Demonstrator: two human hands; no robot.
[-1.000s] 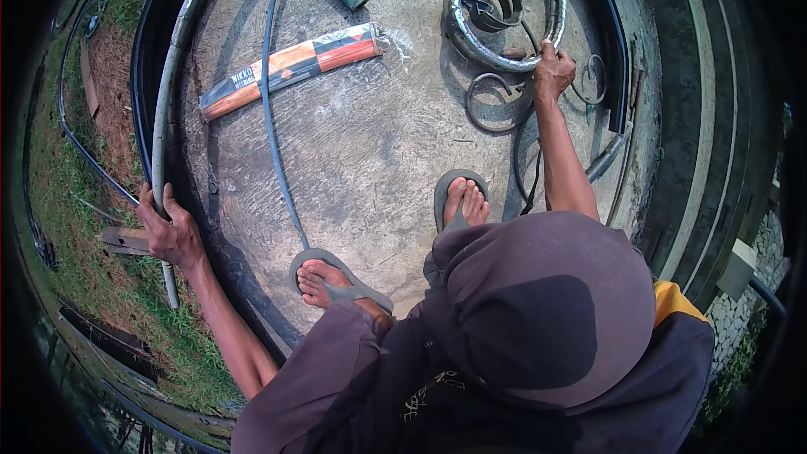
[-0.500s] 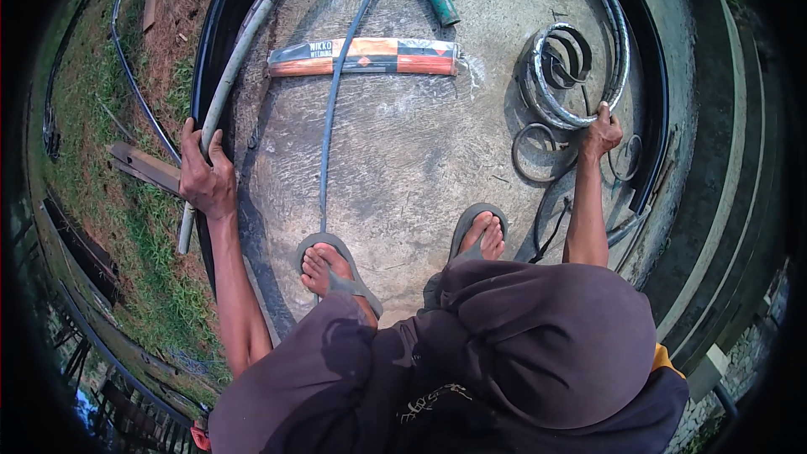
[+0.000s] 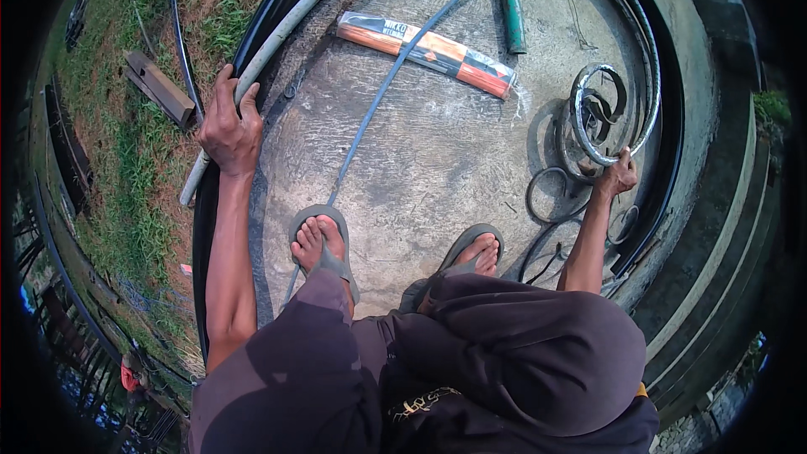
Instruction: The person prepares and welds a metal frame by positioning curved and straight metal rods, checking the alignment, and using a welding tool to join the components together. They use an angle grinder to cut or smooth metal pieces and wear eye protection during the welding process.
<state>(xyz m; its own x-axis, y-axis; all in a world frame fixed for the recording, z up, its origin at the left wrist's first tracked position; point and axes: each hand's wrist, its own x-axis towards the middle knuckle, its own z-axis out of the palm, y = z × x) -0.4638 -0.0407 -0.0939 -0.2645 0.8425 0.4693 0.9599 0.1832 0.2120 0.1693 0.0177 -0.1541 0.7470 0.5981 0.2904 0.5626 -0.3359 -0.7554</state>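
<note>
At the left, my left hand [image 3: 231, 130] is closed around a long grey, gently curved pipe [image 3: 307, 7], near its lower end. That end sticks out below my fist, and the far part runs out of the top of the picture. My right hand [image 3: 620, 172] grips the near edge of a shiny silver metal coil [image 3: 652, 88] at the right. Its smaller inner loops [image 3: 578, 109] stand up beside my fingers. Whether the grey pipe and the coil join is out of view.
Between my hands, a blue-grey cable [image 3: 378, 109] crosses a long orange-and-black plastic-wrapped pack [image 3: 429, 55] on the concrete [image 3: 403, 160]. A green tube [image 3: 509, 4] lies beyond. Black tubing [image 3: 670, 118] curves around the slab; dark cable loops [image 3: 545, 193] lie near my right wrist. Grass borders the left.
The view has turned, so the pack, green tube and coil now appear further right and the pack slants. Both hands keep their grips on the pipe and the coil.
</note>
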